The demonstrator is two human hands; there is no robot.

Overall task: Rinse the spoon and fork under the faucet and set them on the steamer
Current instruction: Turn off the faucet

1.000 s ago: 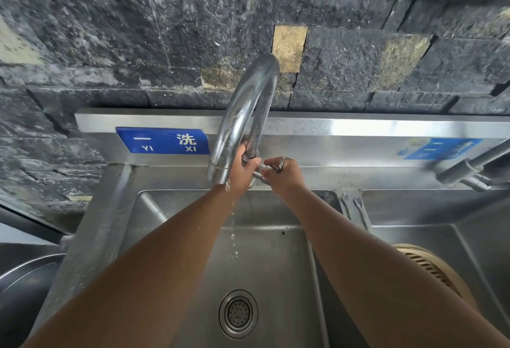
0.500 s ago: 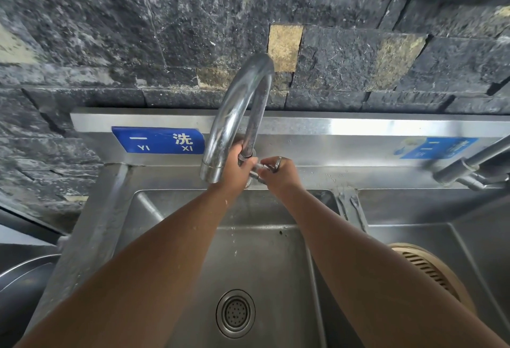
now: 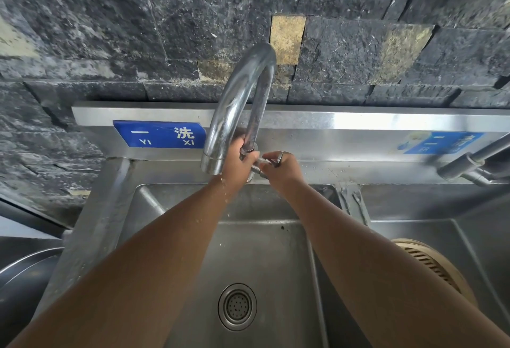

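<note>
From the head view, my left hand (image 3: 237,162) is wrapped round the base of the faucet (image 3: 237,99) and my right hand (image 3: 278,167) is clamped on its side handle (image 3: 260,160), something thin and metal sticking up from that fist. Spoon and fork? Can't make them out. Steamer (image 3: 430,265) sits down-right of the faucet, nearer my right arm; compared to a second ago, the stream's down to drips.

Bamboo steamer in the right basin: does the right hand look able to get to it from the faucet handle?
Probably yes. The right hand is on the faucet handle, and the bamboo steamer lies open below the right forearm, with nothing visible between them.
</note>
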